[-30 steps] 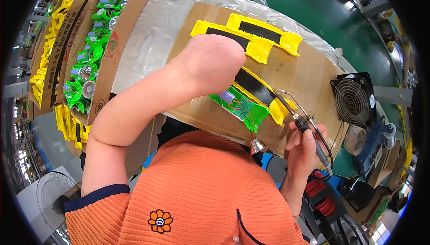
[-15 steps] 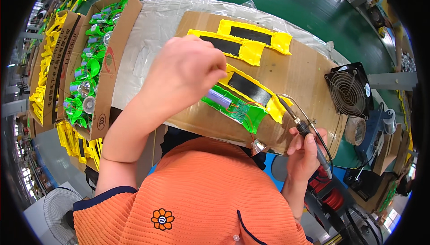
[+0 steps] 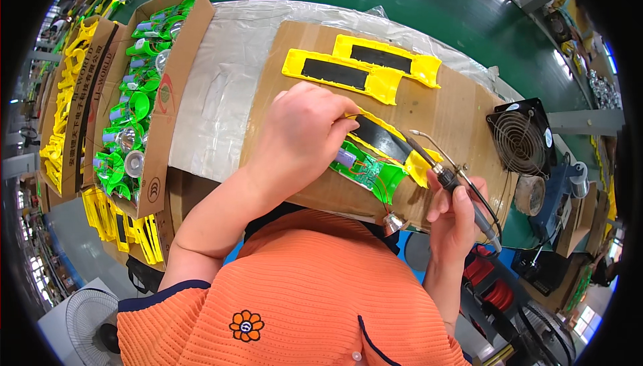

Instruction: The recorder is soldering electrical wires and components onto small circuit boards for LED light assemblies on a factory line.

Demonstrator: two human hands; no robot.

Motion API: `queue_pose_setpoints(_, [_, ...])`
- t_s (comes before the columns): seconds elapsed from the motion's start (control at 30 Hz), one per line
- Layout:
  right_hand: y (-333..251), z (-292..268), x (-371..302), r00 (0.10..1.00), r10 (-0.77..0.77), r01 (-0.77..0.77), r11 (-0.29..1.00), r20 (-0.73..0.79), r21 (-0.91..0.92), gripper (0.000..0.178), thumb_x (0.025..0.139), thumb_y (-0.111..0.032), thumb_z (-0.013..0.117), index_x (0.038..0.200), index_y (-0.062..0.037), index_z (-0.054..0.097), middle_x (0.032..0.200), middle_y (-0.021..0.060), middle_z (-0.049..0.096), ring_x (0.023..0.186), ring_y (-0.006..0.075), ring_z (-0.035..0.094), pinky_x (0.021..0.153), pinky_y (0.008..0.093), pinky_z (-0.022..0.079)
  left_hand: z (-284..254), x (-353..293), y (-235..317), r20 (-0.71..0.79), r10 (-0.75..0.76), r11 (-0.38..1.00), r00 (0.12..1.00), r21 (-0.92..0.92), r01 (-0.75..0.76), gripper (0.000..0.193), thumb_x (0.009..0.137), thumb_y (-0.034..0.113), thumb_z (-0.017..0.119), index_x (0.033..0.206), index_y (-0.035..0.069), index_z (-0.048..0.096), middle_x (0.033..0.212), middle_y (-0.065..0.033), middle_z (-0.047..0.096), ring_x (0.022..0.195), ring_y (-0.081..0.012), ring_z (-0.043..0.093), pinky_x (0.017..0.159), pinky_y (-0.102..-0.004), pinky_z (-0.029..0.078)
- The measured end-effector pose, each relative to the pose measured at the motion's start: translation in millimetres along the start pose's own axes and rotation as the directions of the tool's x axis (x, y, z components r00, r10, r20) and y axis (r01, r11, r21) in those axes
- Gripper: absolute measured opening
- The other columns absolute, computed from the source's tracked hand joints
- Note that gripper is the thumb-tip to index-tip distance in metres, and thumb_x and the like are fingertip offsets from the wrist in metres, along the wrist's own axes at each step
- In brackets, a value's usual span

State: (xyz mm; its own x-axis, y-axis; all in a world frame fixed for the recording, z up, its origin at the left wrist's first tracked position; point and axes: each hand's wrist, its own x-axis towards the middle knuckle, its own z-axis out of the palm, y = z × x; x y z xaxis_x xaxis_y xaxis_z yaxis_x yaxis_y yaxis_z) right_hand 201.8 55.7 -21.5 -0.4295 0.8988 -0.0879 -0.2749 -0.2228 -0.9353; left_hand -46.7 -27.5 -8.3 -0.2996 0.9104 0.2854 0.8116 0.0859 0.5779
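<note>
Pinching the yellow-green part (image 3: 372,158), left hand (image 3: 301,141) grip pressed; right hand (image 3: 455,215) clasps soldering iron (image 3: 449,182).

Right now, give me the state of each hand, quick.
Left hand: closed, pressing the yellow and green part onto the cardboard.
Right hand: closed around the soldering iron.

Green-yellow assembly (image 3: 375,165), soldering iron (image 3: 445,182)
</note>
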Motion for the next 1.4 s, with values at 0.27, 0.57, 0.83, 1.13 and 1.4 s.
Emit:
queue_pose_setpoints(0.27, [12.2, 4.4, 16.8, 0.995, 0.035, -0.034, 0.999, 0.096, -0.018, 0.018, 0.092, -0.008, 0.060, 0.098, 0.0000, 0.045, 0.069, 0.0123, 0.058, 0.052, 0.0165, 0.053, 0.053, 0.0288, 0.047, 2.2, -3.8, -3.6, 0.024, -0.114, 0.989, 0.993, -0.089, 0.116, 0.008, 0.080, 0.009, 0.074, 0.085, 0.004, 0.070, 0.082, -0.0073, 0.067, 0.080, -0.0242, 0.063, 0.071, -0.0347, 0.050])
queue_pose_setpoints(0.57, [1.3, 13.6, 25.4, 0.981, 0.174, -0.167, 0.982, 0.082, -0.085, 0.018, 0.090, -0.003, 0.062, 0.099, 0.0000, 0.047, 0.070, 0.0116, 0.061, 0.053, 0.0169, 0.057, 0.053, 0.0276, 0.048, -5.1, 20.1, -8.1, 0.231, -0.003, 0.997, 0.973, 0.075, -0.015, 0.007, 0.080, 0.011, 0.067, 0.082, 0.006, 0.071, 0.080, -0.0077, 0.063, 0.079, -0.0283, 0.063, 0.070, -0.0387, 0.051])
queue_pose_setpoints(0.83, [-5.0, 21.0, 32.1, 0.959, 0.269, -0.246, 0.946, 0.087, -0.213, 0.014, 0.088, -0.001, 0.065, 0.093, 0.0003, 0.053, 0.070, 0.0080, 0.063, 0.055, 0.0133, 0.059, 0.053, 0.0246, 0.047, -1.9, 36.8, -15.7, 0.399, 0.035, 0.987, 0.916, 0.132, -0.095, 0.009, 0.078, 0.013, 0.067, 0.079, 0.007, 0.072, 0.078, -0.0086, 0.062, 0.080, -0.0292, 0.063, 0.070, -0.0413, 0.051])
queue_pose_setpoints(1.13, [-7.4, 26.1, 34.0, 0.955, 0.285, -0.251, 0.924, 0.081, -0.288, 0.014, 0.088, -0.001, 0.066, 0.091, 0.0006, 0.053, 0.069, 0.0076, 0.063, 0.055, 0.0118, 0.059, 0.052, 0.0238, 0.047, -5.2, 42.5, -15.3, 0.466, 0.006, 0.988, 0.885, 0.135, -0.078, 0.009, 0.078, 0.012, 0.066, 0.079, 0.007, 0.072, 0.080, -0.0097, 0.064, 0.081, -0.0297, 0.064, 0.072, -0.0411, 0.051])
queue_pose_setpoints(1.4, [-5.9, 28.3, 34.1, 0.953, 0.293, -0.263, 0.925, 0.075, -0.273, 0.014, 0.088, -0.002, 0.066, 0.091, 0.0002, 0.052, 0.069, 0.0072, 0.063, 0.055, 0.0115, 0.059, 0.052, 0.0234, 0.046, -5.2, 47.6, -15.9, 0.494, 0.042, 0.962, 0.869, 0.215, -0.169, 0.008, 0.074, 0.011, 0.064, 0.075, 0.007, 0.071, 0.077, -0.0101, 0.065, 0.080, -0.0295, 0.064, 0.072, -0.0411, 0.052])
